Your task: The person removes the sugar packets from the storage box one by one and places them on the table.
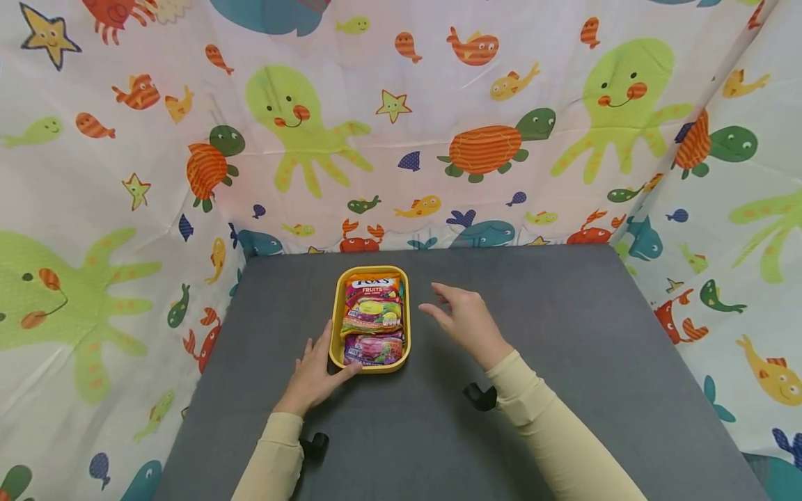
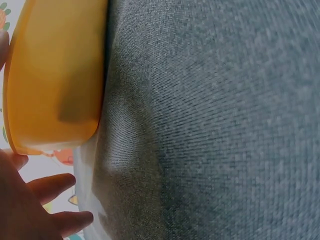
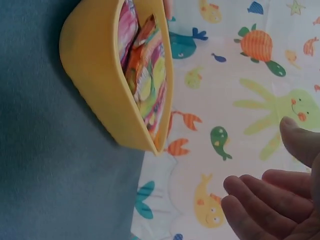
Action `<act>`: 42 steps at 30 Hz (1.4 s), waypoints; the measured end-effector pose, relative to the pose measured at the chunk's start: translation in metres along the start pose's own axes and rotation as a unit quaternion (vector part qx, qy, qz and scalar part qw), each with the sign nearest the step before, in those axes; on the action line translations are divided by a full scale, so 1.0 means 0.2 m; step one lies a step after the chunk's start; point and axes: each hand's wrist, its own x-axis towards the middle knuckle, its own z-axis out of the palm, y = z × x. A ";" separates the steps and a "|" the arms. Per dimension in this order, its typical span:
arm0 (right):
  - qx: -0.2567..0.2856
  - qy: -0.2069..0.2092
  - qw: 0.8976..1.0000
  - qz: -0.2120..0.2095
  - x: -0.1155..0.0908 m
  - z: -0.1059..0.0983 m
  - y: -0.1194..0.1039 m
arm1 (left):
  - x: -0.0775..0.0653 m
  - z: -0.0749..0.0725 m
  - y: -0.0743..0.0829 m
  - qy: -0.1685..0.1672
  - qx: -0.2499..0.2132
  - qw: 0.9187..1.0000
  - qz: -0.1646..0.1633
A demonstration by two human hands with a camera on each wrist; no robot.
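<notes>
A yellow rectangular container (image 1: pixel 371 371) sits on the grey table, holding several candy packets (image 1: pixel 372 313), one marked FOX'S and a purple one (image 1: pixel 374 348) at the near end. At its near left corner my left hand (image 1: pixel 315 376) rests with fingers spread, thumb at the front rim and forefinger along the left side. The left wrist view shows the container's smooth wall (image 2: pixel 55 75) beside the spread fingers. My right hand (image 1: pixel 466 321) hovers to the right of the container, apart from it, fingers loosely extended and holding nothing; the right wrist view shows its relaxed fingers (image 3: pixel 270 205).
The grey table (image 1: pixel 532 313) stretches around the container. A white curtain (image 1: pixel 401 139) printed with sea animals hangs behind it and along both sides. A black strap piece (image 1: pixel 481 396) shows under the right wrist, another (image 1: pixel 315 447) beside the left wrist.
</notes>
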 end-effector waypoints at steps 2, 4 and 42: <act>0.008 -0.007 1.000 0.009 0.01 0.02 -0.01 | 0.00 0.00 0.00 -0.004 -0.002 1.000 -0.002; 0.017 -0.013 1.000 0.015 0.02 0.05 -0.01 | 0.00 -0.01 0.01 -0.007 -0.007 1.000 -0.003; 0.027 -0.085 0.992 0.090 0.20 0.42 -0.07 | 0.01 0.00 -0.01 -0.016 -0.038 0.999 0.005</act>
